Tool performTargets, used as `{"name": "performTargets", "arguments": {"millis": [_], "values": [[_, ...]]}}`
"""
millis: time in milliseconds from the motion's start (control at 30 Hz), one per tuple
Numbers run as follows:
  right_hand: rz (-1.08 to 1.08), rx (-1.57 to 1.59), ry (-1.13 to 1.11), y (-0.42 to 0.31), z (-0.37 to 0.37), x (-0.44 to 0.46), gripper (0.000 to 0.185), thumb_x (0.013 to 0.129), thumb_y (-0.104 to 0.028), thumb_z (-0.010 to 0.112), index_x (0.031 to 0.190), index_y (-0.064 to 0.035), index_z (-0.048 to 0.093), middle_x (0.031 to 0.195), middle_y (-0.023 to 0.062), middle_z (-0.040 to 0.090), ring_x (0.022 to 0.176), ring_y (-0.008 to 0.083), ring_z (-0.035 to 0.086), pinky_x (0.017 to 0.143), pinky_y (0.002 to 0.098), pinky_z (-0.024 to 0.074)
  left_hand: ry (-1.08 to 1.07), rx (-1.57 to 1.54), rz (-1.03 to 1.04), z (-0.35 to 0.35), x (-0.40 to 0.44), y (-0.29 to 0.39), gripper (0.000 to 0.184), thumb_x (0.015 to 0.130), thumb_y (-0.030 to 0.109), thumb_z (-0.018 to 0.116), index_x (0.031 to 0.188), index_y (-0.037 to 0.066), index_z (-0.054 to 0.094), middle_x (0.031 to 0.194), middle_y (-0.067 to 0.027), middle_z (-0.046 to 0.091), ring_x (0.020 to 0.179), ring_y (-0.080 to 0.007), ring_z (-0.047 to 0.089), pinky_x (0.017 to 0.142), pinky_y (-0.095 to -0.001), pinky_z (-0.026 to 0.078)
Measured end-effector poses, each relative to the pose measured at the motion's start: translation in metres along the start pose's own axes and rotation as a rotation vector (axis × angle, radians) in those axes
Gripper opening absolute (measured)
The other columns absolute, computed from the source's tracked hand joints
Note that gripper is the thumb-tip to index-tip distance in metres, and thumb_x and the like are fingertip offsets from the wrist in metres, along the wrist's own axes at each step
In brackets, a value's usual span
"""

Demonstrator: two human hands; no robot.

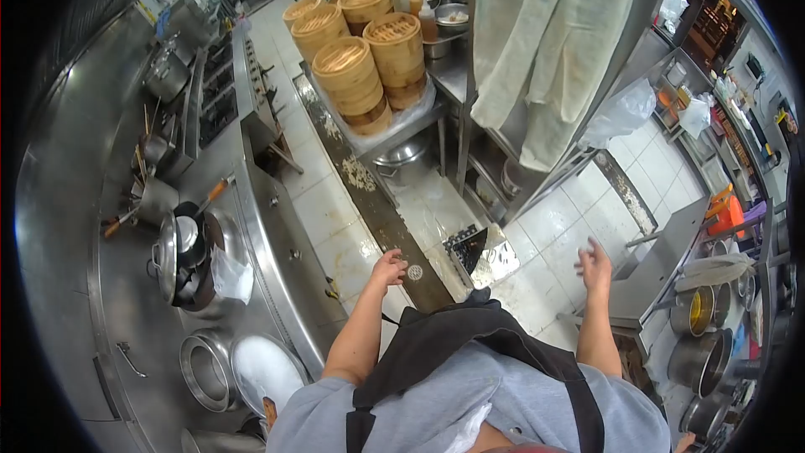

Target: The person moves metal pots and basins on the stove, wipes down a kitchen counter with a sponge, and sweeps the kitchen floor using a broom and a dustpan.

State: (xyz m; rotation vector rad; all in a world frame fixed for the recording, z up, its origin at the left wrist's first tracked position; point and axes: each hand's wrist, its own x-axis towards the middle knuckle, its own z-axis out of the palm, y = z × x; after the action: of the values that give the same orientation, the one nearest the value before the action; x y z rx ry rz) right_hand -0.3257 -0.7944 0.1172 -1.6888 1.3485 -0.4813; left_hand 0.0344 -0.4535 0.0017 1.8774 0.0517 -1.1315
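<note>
My left hand point(391, 269) hangs in the air in front of my dark apron point(470, 325), above the dark drain strip in the floor. Its fingers are loosely bent and a little apart, with nothing in them. Out to the right, my right hand point(594, 263) is raised over the white floor tiles, fingers spread and holding nothing. Neither hand touches anything. Between them, lower down, a metal tray with a black grate point(470, 253) sits at floor level by the end of a steel rack.
Stacked bamboo steamers point(350, 80) stand on a steel table ahead. Pale cloths point(553, 42) hang from a rack. To my left runs a steel counter point(281, 273) with a wok point(189, 247) and pots. Shelves with pots point(698, 361) line the right.
</note>
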Motion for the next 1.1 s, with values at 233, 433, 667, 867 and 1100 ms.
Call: {"name": "performTargets", "arguments": {"millis": [233, 433, 667, 867, 1100], "values": [[-0.727, 0.412, 0.230, -0.202, -0.012, 0.083, 0.057, 0.082, -0.013, 0.069, 0.133, -0.0018, 0.046, 0.113, 0.0134, 0.059, 0.094, 0.0159, 0.060, 0.081, 0.0283, 0.0487, 0.021, -0.235, 0.306, 0.013, -0.037, 0.158, 0.103, 0.080, 0.031, 0.071, 0.146, 0.031, -0.009, 0.152, -0.0183, 0.000, 0.120, -0.0436, 0.043, 0.059, -0.0455, 0.058], [-1.060, 0.657, 0.368, -0.297, -0.005, 0.128, 0.051, 0.083, -0.008, 0.069, 0.127, 0.0044, 0.047, 0.118, 0.0147, 0.056, 0.104, 0.0181, 0.055, 0.089, 0.0293, 0.0448, -0.081, -0.157, 0.753, 0.017, -0.061, 0.298, 0.101, 0.080, 0.028, 0.071, 0.148, 0.018, -0.004, 0.152, -0.0190, 0.004, 0.124, -0.0318, 0.042, 0.063, -0.0353, 0.058], [-0.908, 0.672, 0.602, -0.301, 0.002, 0.147, 0.030, 0.088, -0.008, 0.057, 0.115, 0.0059, 0.053, 0.102, 0.0140, 0.064, 0.091, 0.0173, 0.061, 0.081, 0.0271, 0.0476, -0.166, 0.134, 1.210, 0.047, -0.039, 0.403, 0.090, 0.080, 0.025, 0.068, 0.148, 0.015, 0.009, 0.152, -0.0195, 0.006, 0.135, -0.0368, 0.027, 0.101, -0.0435, 0.035], [-0.936, 0.659, 0.589, -0.313, 0.035, 0.146, 0.028, 0.089, -0.013, 0.056, 0.112, 0.0030, 0.056, 0.099, 0.0134, 0.065, 0.084, 0.0185, 0.064, 0.071, 0.0271, 0.0502, -0.291, 0.085, 1.786, 0.090, 0.023, 0.479, 0.094, 0.072, 0.021, 0.074, 0.145, 0.000, 0.019, 0.149, -0.0292, 0.010, 0.138, -0.0408, 0.016, 0.109, -0.0493, 0.020], [-0.847, 0.459, 0.755, -0.336, 0.054, 0.158, 0.031, 0.089, -0.015, 0.057, 0.115, 0.0019, 0.056, 0.100, 0.0143, 0.065, 0.085, 0.0200, 0.064, 0.074, 0.0279, 0.0508, -0.219, 0.101, 1.813, 0.127, 0.065, 0.522, 0.102, 0.068, 0.020, 0.076, 0.146, 0.001, 0.014, 0.145, -0.0348, 0.008, 0.135, -0.0496, 0.015, 0.108, -0.0525, 0.020]]}}
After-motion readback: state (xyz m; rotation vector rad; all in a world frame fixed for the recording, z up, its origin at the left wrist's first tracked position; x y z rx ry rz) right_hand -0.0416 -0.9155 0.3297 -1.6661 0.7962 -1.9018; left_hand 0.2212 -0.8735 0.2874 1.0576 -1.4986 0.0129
